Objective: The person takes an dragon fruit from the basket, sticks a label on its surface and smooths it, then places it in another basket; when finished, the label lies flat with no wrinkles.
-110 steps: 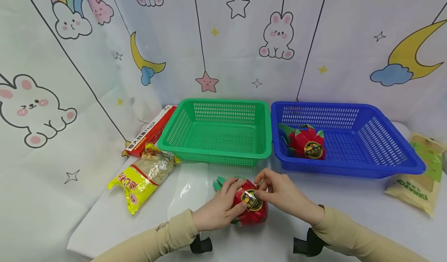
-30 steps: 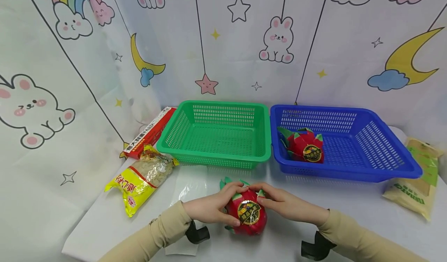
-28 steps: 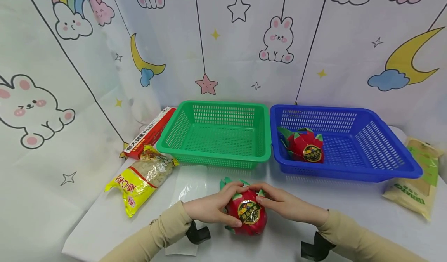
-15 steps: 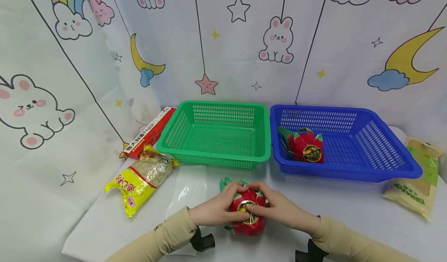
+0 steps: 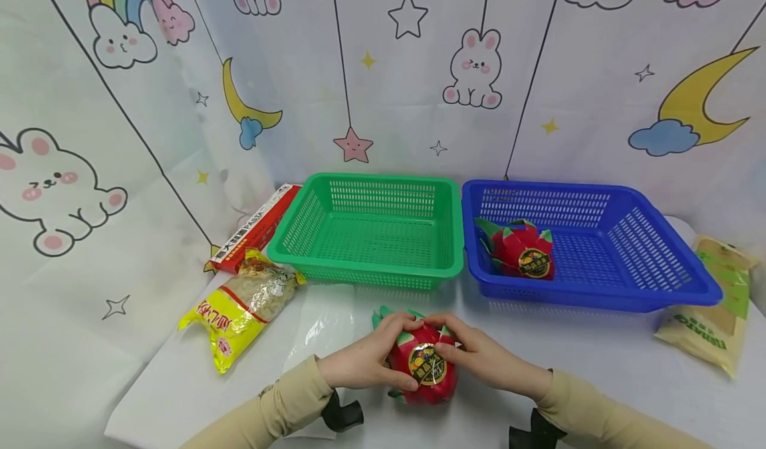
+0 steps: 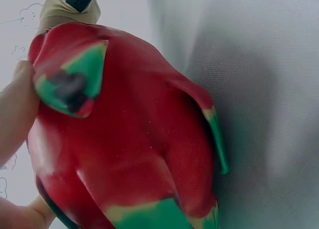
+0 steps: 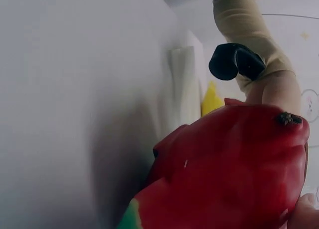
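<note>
A red dragon fruit [image 5: 439, 390] with green-tipped scales lies on the white table, held between both hands. Its front bears a round black-and-gold label [image 5: 427, 364]. My left hand [image 5: 365, 359] grips the left side, fingers over the top and thumb below the label. On the other side my right hand [image 5: 487, 361] curls over the top right, its thumb at the label's upper right edge. The left wrist view is largely filled by the dragon fruit [image 6: 129, 124], which hides most of the fingers. From the right wrist, the red dragon fruit [image 7: 224, 164] stands before the left sleeve.
Behind are a green basket [image 5: 365, 267] and a blue basket [image 5: 598, 296] holding another labelled dragon fruit [image 5: 523, 249]. A yellow food bag [image 5: 242, 309], red pasta box [image 5: 257, 226] and clear plastic sheet [image 5: 326, 319] lie left; a beige bag [image 5: 712, 309] lies right.
My right thumb has slid off the label's middle to its upper right edge. Earlier, my right fingertips were at the label's edge; both hands now hold the fruit's sides.
</note>
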The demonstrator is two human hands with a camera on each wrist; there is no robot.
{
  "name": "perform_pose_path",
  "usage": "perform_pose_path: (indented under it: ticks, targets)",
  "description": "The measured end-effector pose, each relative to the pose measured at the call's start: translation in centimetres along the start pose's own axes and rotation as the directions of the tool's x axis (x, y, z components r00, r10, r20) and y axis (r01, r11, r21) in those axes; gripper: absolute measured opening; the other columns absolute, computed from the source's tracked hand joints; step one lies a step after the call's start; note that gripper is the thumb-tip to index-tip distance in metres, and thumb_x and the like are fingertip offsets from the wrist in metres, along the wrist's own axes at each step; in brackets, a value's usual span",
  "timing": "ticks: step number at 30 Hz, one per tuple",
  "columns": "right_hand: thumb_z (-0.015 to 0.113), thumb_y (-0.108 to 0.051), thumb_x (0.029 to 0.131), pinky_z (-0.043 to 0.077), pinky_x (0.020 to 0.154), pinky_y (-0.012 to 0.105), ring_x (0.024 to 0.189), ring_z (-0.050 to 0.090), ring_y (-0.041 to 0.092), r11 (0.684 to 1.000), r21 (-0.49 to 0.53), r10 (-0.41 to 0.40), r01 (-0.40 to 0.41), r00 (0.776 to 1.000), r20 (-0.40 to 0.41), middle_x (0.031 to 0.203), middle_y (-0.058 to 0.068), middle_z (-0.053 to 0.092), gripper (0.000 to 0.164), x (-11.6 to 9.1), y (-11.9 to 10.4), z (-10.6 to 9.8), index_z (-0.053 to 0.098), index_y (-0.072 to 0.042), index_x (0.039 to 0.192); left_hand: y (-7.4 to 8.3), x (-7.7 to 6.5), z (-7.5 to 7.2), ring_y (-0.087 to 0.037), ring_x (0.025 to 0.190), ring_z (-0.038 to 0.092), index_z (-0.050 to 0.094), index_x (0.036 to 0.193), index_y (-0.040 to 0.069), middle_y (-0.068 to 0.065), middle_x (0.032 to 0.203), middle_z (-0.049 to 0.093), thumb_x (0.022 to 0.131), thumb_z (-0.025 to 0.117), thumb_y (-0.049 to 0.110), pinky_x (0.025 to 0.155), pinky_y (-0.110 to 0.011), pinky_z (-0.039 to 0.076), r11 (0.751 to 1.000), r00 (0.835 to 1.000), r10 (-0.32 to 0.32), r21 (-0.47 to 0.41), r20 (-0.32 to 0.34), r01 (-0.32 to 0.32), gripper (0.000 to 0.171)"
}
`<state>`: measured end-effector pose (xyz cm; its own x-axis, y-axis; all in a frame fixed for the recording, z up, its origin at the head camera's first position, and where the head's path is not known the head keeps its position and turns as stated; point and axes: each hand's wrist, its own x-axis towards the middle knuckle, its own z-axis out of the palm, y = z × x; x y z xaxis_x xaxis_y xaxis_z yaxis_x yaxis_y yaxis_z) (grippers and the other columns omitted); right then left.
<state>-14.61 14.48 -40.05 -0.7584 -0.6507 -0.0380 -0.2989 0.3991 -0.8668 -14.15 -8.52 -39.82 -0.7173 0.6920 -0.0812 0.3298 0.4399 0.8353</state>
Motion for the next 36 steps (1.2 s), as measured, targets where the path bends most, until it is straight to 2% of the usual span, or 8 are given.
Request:
perform_pose_path:
  ticks: [9,14,18,21,24,27,32,36]
  targets:
    - [0.039,-0.027,0.099,0.045,0.091,0.026,0.116,0.052,0.023,0.995,-0.089,-0.032,0.033,0.999,0.010,0.131,0.008,0.053,0.036,0.0,0.0,-0.8,0.043,-0.016,0.134,0.0,-0.1,-0.1,-0.022,0.127,0.034,0.032,0.137,0.011,-0.006,0.143,0.024,0.080,0.072,0.026,0.102,-0.029,0.037,1.000,1.000,-0.006,0.014,0.004,0.006,0.071]
    - [0.037,-0.032,0.100,0.045,0.094,0.035,0.123,0.047,0.028,0.995,-0.092,0.028,-0.028,1.000,-0.011,0.136,0.008,0.049,0.041,-0.1,-0.1,-1.1,0.041,-0.014,0.136,0.0,-0.2,-0.3,-0.022,0.128,0.034,0.030,0.139,0.012,-0.007,0.144,0.023,0.084,0.068,0.028,0.100,-0.028,0.038,1.000,1.000,-0.010,0.006,0.014,0.009,0.069]
    - [0.048,-0.039,0.095,0.049,0.085,0.037,0.112,0.054,0.025,0.992,-0.082,0.090,-0.092,0.995,-0.030,0.128,0.007,0.054,0.050,0.3,-0.6,-0.8,0.039,-0.014,0.137,0.3,-0.2,-0.2,-0.020,0.124,0.037,0.031,0.138,0.010,-0.006,0.142,0.024,0.085,0.067,0.031,0.096,-0.025,0.041,1.000,1.000,-0.007,-0.008,0.002,0.007,0.068]
    - [0.060,-0.044,0.086,0.050,0.077,0.030,0.102,0.057,0.018,0.988,-0.114,0.098,-0.102,0.994,-0.042,0.120,0.004,0.057,0.063,0.6,-1.1,-0.3,0.039,-0.011,0.136,0.5,0.1,0.2,-0.018,0.120,0.041,0.031,0.136,0.008,-0.007,0.139,0.026,0.082,0.069,0.033,0.095,-0.023,0.042,1.000,1.000,0.012,0.025,-0.023,-0.011,0.070]
    - [0.066,-0.046,0.081,0.051,0.076,0.028,0.101,0.057,0.016,0.985,-0.148,0.081,-0.089,0.995,-0.057,0.119,0.004,0.057,0.070,0.9,-1.4,0.2,0.040,-0.008,0.134,0.6,0.2,0.7,-0.018,0.120,0.043,0.032,0.134,0.007,-0.007,0.136,0.029,0.080,0.072,0.034,0.097,-0.024,0.041,0.997,0.998,0.029,0.070,-0.056,-0.025,0.073]
    - [0.063,-0.046,0.083,0.050,0.080,0.031,0.105,0.056,0.017,0.982,-0.165,0.077,-0.090,0.994,-0.080,0.122,0.005,0.055,0.065,1.0,-1.5,0.4,0.044,-0.008,0.131,0.7,0.2,1.1,-0.018,0.119,0.045,0.034,0.133,0.007,-0.005,0.134,0.032,0.077,0.074,0.035,0.095,-0.025,0.043,0.996,0.995,0.026,0.085,-0.101,-0.017,0.073]
    - [0.051,-0.043,0.092,0.048,0.084,0.034,0.106,0.055,0.018,0.978,-0.186,0.074,-0.095,0.990,-0.117,0.122,0.004,0.057,0.049,1.0,-1.5,0.2,0.049,-0.009,0.128,0.6,0.1,1.5,-0.020,0.119,0.046,0.039,0.131,0.009,-0.002,0.135,0.037,0.076,0.074,0.036,0.092,-0.027,0.045,0.998,0.984,0.031,0.064,-0.177,-0.020,0.070]
    - [0.050,-0.047,0.091,0.049,0.076,0.032,0.095,0.056,0.015,0.959,-0.235,0.123,-0.159,0.979,-0.162,0.112,0.003,0.059,0.050,0.8,-1.7,0.1,0.051,-0.011,0.125,0.5,0.2,1.8,-0.020,0.120,0.045,0.041,0.133,0.013,-0.002,0.136,0.040,0.079,0.070,0.038,0.093,-0.028,0.045,0.998,0.976,0.030,0.068,-0.214,-0.016,0.067]
